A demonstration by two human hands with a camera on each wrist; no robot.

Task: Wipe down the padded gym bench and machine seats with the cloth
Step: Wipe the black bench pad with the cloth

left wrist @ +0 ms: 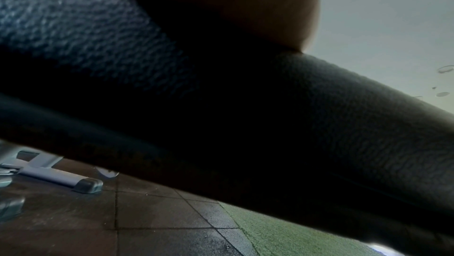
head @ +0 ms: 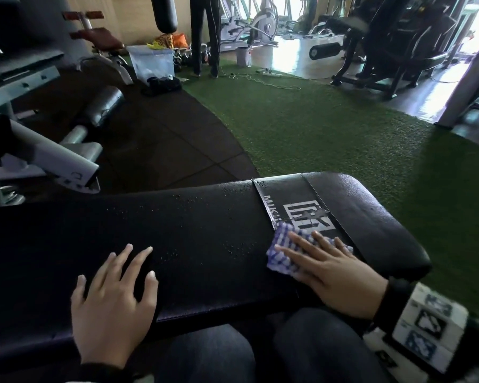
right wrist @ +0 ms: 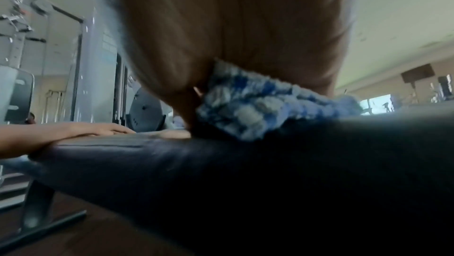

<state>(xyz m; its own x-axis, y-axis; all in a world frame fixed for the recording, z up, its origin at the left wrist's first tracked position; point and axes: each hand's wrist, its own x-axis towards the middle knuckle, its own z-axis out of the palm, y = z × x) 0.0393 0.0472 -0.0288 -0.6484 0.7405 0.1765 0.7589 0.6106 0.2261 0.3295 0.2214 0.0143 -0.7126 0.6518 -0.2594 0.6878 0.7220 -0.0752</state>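
Note:
A black padded bench (head: 205, 230) runs across in front of me, with water droplets on its middle and a white logo panel at its right end. My right hand (head: 324, 266) lies flat with straight fingers on a blue-and-white checked cloth (head: 282, 258), pressing it onto the pad at the logo. My left hand (head: 116, 297) rests flat on the pad with fingers spread, holding nothing. In the right wrist view the cloth (right wrist: 265, 108) bunches under my palm on the bench (right wrist: 221, 172). The left wrist view shows only the pad's edge (left wrist: 343, 124) close up.
Grey machine frames and roller pads (head: 105, 106) stand to the left on dark rubber tiles. Green turf (head: 329, 128) lies beyond the bench. A person (head: 205, 34) stands at the back near a clear plastic bin (head: 152, 62), a hanging punch bag (head: 165, 12) and more machines (head: 385, 51).

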